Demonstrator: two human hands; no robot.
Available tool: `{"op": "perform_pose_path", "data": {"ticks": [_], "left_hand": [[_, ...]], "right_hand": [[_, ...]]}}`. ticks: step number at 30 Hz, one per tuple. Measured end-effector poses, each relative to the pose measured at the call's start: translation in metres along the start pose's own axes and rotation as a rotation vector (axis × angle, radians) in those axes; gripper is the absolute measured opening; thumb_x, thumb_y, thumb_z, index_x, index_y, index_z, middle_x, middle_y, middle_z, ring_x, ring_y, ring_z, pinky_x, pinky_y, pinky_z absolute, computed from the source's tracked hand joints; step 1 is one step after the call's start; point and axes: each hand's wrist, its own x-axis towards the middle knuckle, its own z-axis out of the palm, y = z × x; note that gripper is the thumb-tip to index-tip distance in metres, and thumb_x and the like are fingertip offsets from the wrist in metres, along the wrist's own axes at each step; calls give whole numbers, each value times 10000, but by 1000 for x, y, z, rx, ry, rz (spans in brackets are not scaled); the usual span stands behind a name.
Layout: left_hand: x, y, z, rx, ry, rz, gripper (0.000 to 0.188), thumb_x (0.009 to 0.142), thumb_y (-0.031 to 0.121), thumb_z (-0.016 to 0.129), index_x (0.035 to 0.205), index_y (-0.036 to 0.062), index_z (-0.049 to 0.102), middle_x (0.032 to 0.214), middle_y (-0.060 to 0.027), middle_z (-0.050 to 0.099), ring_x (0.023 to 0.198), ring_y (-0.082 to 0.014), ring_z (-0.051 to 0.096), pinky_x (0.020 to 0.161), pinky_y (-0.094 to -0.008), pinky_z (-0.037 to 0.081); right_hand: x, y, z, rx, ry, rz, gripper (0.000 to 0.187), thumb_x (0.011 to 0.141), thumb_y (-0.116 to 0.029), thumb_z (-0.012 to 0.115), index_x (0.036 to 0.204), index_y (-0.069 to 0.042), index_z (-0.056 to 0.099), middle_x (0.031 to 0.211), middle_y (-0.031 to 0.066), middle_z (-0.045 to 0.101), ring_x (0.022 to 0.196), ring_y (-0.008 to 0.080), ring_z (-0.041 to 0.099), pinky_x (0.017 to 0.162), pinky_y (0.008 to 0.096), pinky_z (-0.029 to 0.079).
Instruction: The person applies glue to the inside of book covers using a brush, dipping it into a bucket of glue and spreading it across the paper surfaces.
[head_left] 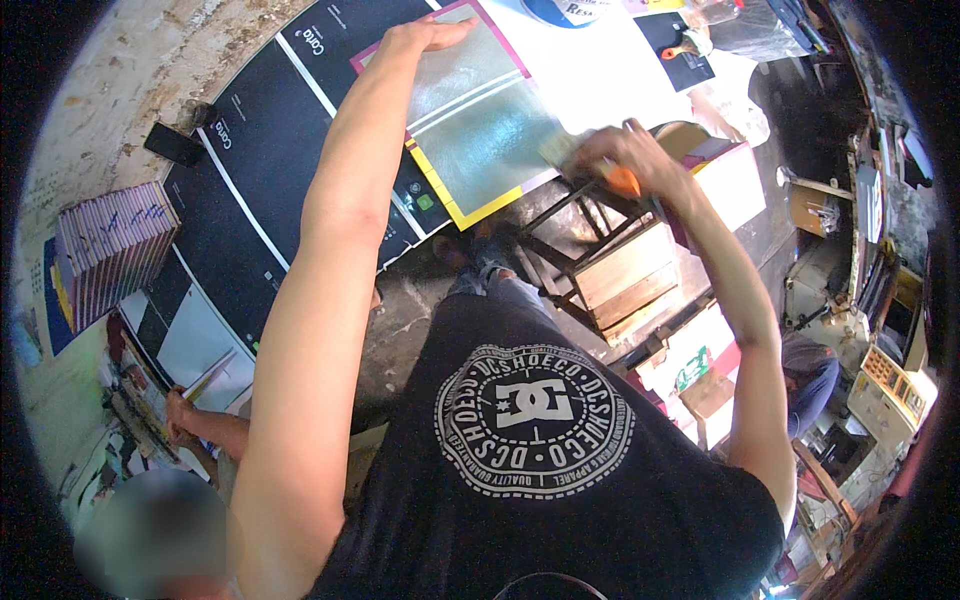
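On the black shirt [400,420], lower centre of the frame, a round white emblem [535,420] carries central letters ringed by smaller lettering. White lettering repeats along the dark sheets [265,130] at upper left. Dark letters sit inside a blue round print [537,14] at the top edge. Green print [692,369], right of centre, is illegible.

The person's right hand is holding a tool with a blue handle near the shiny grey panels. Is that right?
Not quite: the handle of the tool is orange, not blue, as the head view shows. The person's right hand does hold it near the shiny grey panels.
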Motion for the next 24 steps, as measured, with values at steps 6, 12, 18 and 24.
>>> {"op": "perform_pose_path", "data": {"ticks": [6, 12, 18, 24], "left_hand": [[-78, -51, 75, -214, 805, 372, 702, 1007, 574, 420, 1412, 6, 495, 1438, -250, 486, 1329, -403, 477, 1100, -505, 381], [-344, -80, 137, -896, 914, 38, 460, 1045, 317, 528, 1360, -17, 556, 1262, -149, 583, 1213, -247, 559, 1037, -365, 425], [-394, -89, 162, -793, 828, -153, 327, 965, 222, 686, 1204, 3, 638, 1063, -69, 691, 910, -114, 617, 801, -282, 512], [-287, 46, 125, -288, 571, 282, 439, 917, 375, 670, 1203, 45, 626, 1144, -163, 641, 1037, -316, 647, 880, -472, 513]], "right_hand": [[-163, -75, 28, 556, 221, 296, 254, 878, -151, 707, 1129, -130, 742, 1056, 106, 728, 1046, 296, 674, 923, 394, 529], [-303, -115, 128, 1235, 1675, 802, 451, 979, -229, 650, 1360, -6, 555, 1395, 113, 573, 1268, 243, 555, 1062, 407, 441], [-187, -31, 65, 1623, 1660, 372, 460, 966, -197, 651, 1353, 27, 542, 1372, 134, 574, 1249, 245, 562, 1045, 450, 484], [69, 25, -23, 1107, 1004, 291, 344, 870, -185, 756, 1146, 13, 699, 887, 18, 700, 793, 92, 625, 717, 281, 529]]}}
